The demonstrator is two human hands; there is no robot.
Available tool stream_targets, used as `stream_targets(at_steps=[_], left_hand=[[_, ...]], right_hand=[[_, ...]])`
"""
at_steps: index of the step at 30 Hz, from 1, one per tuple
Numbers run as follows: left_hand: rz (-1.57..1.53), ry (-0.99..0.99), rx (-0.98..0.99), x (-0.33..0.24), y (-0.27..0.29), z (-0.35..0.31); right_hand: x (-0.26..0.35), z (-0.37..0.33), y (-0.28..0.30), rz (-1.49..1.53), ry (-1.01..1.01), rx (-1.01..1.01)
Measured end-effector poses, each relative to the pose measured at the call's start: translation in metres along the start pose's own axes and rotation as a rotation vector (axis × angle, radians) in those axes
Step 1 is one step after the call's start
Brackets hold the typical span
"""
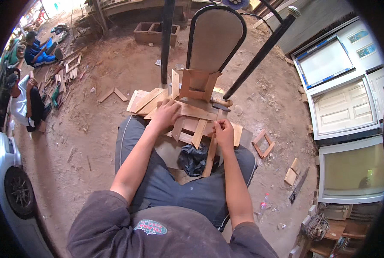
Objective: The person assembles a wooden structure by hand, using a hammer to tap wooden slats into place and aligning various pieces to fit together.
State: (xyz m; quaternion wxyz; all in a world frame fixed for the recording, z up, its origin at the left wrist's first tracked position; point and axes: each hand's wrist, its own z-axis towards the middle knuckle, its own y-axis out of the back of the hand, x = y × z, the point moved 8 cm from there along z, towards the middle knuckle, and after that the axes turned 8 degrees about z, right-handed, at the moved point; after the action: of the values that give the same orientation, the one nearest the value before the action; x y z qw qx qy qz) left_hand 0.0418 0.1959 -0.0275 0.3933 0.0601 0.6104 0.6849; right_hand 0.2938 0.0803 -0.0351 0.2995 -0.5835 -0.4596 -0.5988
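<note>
Several pale wooden strips are stacked and crossed in front of my knees. My left hand (167,113) is closed over the left end of a crosswise wooden strip (197,112), its fingers bent down onto the wood. My right hand (224,131) is pinched just above a long upright strip (210,155); what is between its fingertips is too small to make out. Beyond the crosswise strip stands a small reddish-brown wooden frame (184,86). A hammer-like tool with a wooden handle (227,103) lies right of it. A black plastic bag (192,160) sits below the strips, between my legs.
A padded chair back (215,38) and black metal posts (256,56) rise ahead. Small wooden frames (263,144) and a saw-like tool (298,185) lie on the ground at right, near white door panels (344,107). Two people (23,101) sit at far left, beyond a car (11,185).
</note>
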Motion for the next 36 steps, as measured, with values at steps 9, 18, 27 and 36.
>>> stream_targets(at_steps=[9, 18, 27, 36], left_hand=[[-0.253, 0.078, -0.385, 0.034, 0.048, 0.001], [-1.248, 0.483, -0.295, 0.095, 0.008, -0.002], [-1.424, 0.744, -0.404, 0.138, 0.0, -0.014], [-1.479, 0.741, -0.402, 0.136, 0.003, -0.012]], right_hand=[[0.004, -0.012, -0.008, 0.147, -0.035, -0.047], [0.017, -0.046, -0.034, 0.705, -0.479, -0.049], [-0.002, -0.056, -0.032, 0.522, -0.443, 0.006], [0.002, -0.138, -0.114, 0.939, -0.738, 0.155]])
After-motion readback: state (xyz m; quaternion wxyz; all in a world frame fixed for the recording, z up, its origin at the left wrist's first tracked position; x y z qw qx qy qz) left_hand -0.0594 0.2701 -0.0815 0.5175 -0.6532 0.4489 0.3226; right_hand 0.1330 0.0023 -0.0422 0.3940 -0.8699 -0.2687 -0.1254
